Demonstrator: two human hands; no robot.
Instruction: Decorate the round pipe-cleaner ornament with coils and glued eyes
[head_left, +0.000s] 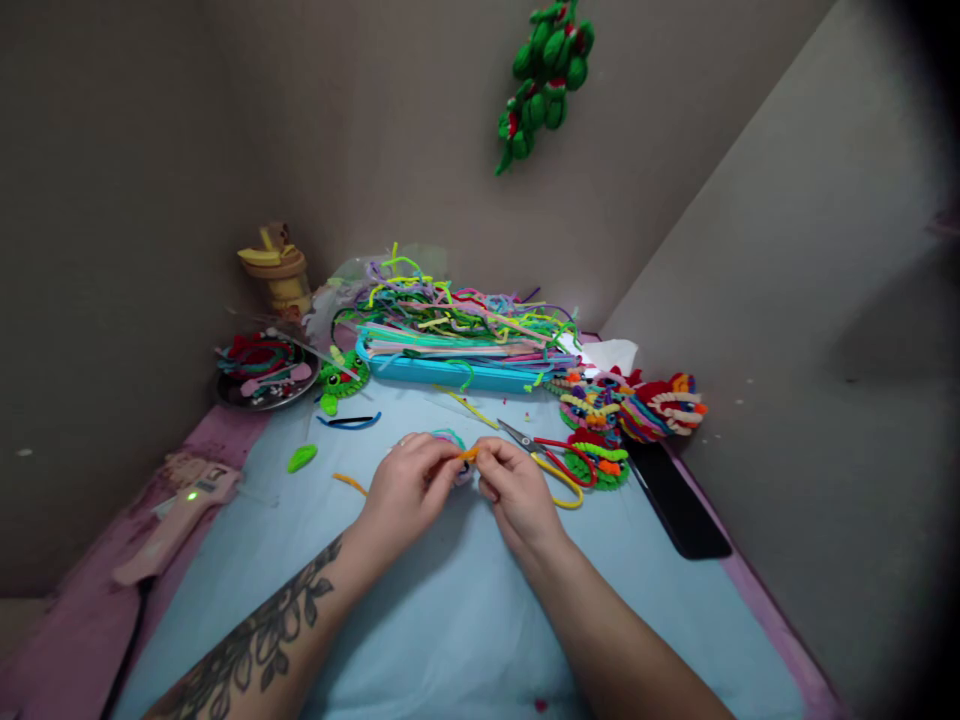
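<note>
My left hand [409, 487] and my right hand [514, 490] meet over the middle of the light blue mat [465, 610]. Both pinch a short orange pipe cleaner piece [469, 454] between their fingertips. Under the left fingers sits a small pink and teal fuzzy piece [452, 440], mostly hidden. Scissors [551, 458] with red and yellow handles lie just right of my right hand.
A blue tray [450, 372] heaped with coloured pipe cleaners stands at the back. Finished fuzzy figures [630, 410] sit at the right, a black phone [679, 505] beside them. A pink glue gun [180, 515], a dish [262, 375] of scraps and loose pieces lie left.
</note>
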